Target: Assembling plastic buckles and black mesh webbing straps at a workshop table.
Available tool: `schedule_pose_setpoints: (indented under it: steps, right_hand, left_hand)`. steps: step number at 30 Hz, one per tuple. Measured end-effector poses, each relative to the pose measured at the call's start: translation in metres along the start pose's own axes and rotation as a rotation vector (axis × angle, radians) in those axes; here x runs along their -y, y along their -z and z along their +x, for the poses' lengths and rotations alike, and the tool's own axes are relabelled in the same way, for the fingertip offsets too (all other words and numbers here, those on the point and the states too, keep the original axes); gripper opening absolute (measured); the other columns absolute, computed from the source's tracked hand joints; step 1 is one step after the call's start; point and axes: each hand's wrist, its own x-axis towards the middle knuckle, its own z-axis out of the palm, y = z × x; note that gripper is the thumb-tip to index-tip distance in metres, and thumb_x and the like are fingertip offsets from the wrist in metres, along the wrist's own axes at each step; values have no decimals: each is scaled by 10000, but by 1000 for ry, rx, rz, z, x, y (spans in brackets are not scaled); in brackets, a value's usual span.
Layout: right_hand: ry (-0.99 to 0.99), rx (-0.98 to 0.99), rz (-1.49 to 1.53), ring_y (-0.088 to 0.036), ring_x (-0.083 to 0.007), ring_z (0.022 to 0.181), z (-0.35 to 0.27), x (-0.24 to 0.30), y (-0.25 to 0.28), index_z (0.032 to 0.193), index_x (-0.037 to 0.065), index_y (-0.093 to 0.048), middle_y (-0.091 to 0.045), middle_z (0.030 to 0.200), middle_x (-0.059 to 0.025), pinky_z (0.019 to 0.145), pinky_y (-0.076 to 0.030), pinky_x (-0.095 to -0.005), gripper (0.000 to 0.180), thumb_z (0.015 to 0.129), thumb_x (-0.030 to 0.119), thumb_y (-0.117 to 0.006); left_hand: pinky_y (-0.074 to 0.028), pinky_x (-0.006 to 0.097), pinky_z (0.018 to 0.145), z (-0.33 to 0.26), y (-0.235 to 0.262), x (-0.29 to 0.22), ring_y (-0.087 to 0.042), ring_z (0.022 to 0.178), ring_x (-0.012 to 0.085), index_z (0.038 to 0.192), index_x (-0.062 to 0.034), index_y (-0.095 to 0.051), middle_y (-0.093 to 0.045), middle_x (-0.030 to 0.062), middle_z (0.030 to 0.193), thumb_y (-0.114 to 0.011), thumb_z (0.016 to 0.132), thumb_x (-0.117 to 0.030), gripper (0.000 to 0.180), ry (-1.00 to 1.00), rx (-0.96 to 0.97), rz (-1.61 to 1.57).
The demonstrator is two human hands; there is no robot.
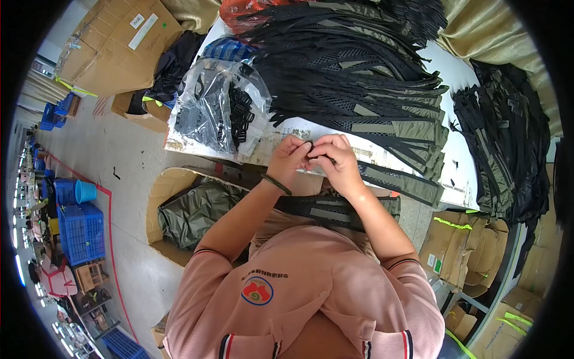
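Draped across the lap, a black and olive webbing strap (335, 210) is hanging loose while the left hand (288, 157) and right hand (336, 160) are pinching its small black plastic buckle (315, 150) at the white table's (460, 179) edge; the buckle could be slipping floorward.

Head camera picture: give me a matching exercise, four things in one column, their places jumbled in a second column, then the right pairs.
Things:
1. clear plastic bag of black buckles
2. pile of black and olive straps
3. open carton with olive fabric
4. blue crates

Places:
A. on the floor at the far left
B. on the table, left of both hands
C. on the floor under the table edge, beside the left arm
D. on the table, beyond the hands

Pairs: 1-B, 2-D, 3-C, 4-A
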Motion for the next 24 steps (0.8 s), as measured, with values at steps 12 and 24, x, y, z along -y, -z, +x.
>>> schedule_pose_setpoints:
  steps: [12,24]
  right_hand:
    - [-731,60,1115,-516,-53,631,0,-7,-10,809,58,-499,-544,690,15,584,-412,-173,242,716,-72,-681]
    - [-728,-271,1219,-507,-74,592,-9,9,-16,887,42,-530,-555,691,8,546,-441,-197,141,820,36,-654]
  left_hand:
    - [-443,185,589,-13,-11,0,-532,657,45,836,-40,-558,-589,-5,751,-628,854,-47,73,-249,-135,271]
    - [-432,218,725,-20,-10,8,-501,786,66,960,-39,-565,-549,8,952,-642,812,10,174,-324,78,265]
